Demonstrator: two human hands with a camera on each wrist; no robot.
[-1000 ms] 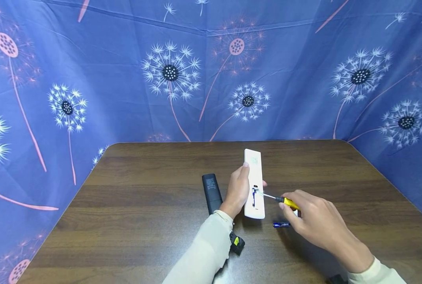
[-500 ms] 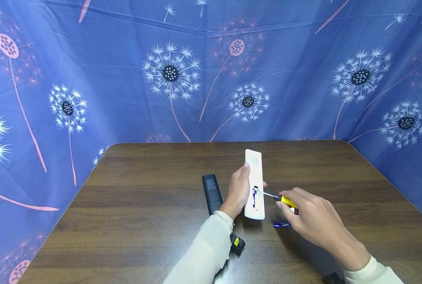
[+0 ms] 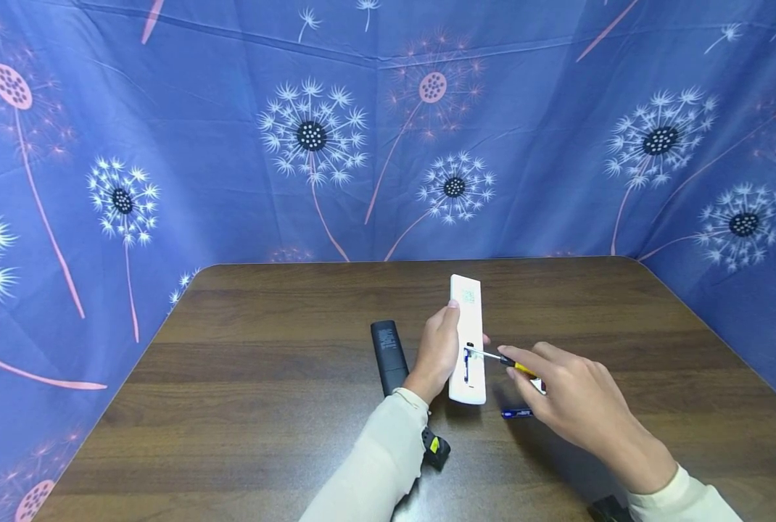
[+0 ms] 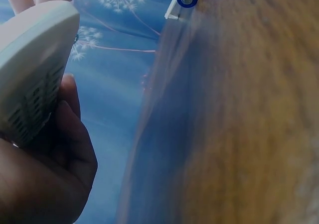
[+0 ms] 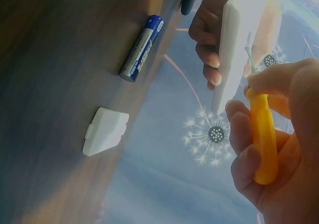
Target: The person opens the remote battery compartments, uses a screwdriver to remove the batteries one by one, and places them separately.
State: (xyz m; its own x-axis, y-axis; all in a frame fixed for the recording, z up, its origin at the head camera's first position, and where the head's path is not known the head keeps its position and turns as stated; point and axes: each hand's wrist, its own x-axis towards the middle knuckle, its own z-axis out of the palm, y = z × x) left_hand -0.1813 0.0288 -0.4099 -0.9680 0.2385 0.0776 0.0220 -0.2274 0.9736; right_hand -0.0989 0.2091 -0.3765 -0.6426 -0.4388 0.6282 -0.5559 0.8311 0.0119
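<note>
My left hand [image 3: 436, 351] grips a white remote control [image 3: 470, 308] above the table, its back facing up. The battery compartment is uncovered, and a blue battery [image 3: 466, 366] shows inside. With my right hand [image 3: 574, 395] I hold a screwdriver with a yellow handle [image 5: 263, 139] between thumb and fingers. Its metal shaft [image 3: 487, 354] reaches into the upper end of the compartment; the exact contact of the tip is too small to tell. Below the right hand, a loose blue-and-silver battery [image 5: 142, 49] lies on the table near a small white battery cover [image 5: 105, 131].
A black remote control [image 3: 388, 348] lies on the wooden table [image 3: 264, 377] just left of the left hand, partly hidden by the forearm. A blue dandelion-print cloth [image 3: 218, 145] hangs behind the table's far edge and along the sides.
The right hand has shifted slightly left and forward, its fingertips now closer to the shaft, covering more of the handle. The screwdriver tip stays at the compartment. The left hand and white remote barely move.
</note>
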